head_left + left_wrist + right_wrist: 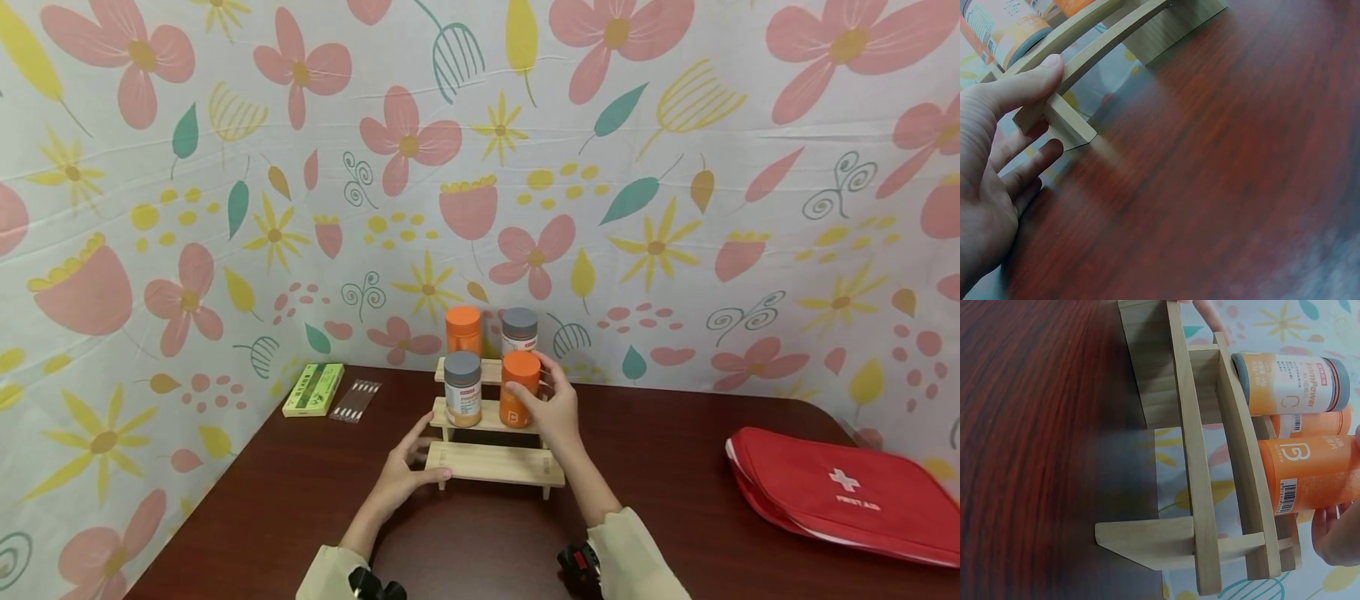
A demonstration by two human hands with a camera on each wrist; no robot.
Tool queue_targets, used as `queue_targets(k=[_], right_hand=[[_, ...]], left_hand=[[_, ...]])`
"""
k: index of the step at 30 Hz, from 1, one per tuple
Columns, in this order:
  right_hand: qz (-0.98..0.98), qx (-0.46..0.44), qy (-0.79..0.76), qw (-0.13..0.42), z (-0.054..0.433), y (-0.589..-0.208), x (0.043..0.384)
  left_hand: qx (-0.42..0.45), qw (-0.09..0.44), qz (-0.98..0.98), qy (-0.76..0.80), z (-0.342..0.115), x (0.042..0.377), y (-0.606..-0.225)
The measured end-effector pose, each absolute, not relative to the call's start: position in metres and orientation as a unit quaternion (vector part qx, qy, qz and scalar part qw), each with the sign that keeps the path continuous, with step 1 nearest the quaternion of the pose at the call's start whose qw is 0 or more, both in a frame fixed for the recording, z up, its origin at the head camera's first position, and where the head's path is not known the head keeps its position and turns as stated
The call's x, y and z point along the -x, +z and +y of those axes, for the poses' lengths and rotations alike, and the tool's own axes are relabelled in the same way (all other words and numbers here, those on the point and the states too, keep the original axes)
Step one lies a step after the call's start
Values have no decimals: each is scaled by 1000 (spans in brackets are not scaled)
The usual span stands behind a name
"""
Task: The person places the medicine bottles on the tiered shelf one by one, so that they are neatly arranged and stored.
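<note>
A three-tier wooden display stand (495, 463) stands on the table. My left hand (396, 482) grips the left end of its lowest step, thumb (1044, 78) on top and the other fingers around the end. On the middle step my right hand (558, 417) holds an orange bottle (514, 412) with an orange cap, thumb on the front and fingers round the right side. Beside it on that step is a grey-capped bottle (462, 395) with a white and orange label. On the top step are another orange bottle (462, 333) and another grey-capped bottle (519, 327).
A red first aid pouch (840, 492) lies at the table's right. Toward the back left are a green and yellow box (313, 390) and a clear packet of cotton swabs (356, 402). A flower-print cloth (405, 208) hangs behind the dark wooden table (675, 467).
</note>
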State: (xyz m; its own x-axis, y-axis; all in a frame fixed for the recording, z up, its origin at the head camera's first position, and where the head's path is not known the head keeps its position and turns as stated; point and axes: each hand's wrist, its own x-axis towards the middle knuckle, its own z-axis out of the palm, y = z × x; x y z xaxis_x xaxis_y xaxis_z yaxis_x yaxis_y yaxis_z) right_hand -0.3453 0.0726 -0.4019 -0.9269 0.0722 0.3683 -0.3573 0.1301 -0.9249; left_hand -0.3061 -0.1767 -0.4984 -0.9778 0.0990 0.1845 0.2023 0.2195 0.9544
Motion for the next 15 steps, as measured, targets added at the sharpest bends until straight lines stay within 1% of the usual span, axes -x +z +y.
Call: queue_targets(k=[7,15], right_hand=[[-736,-115,645,170,73,-402,345],[-739,-109,643,169,73,-403,346]], left_hand=[[86,53,-780,-618,-176,306,-499],[90,55,-779,-618,-175,306,-499]])
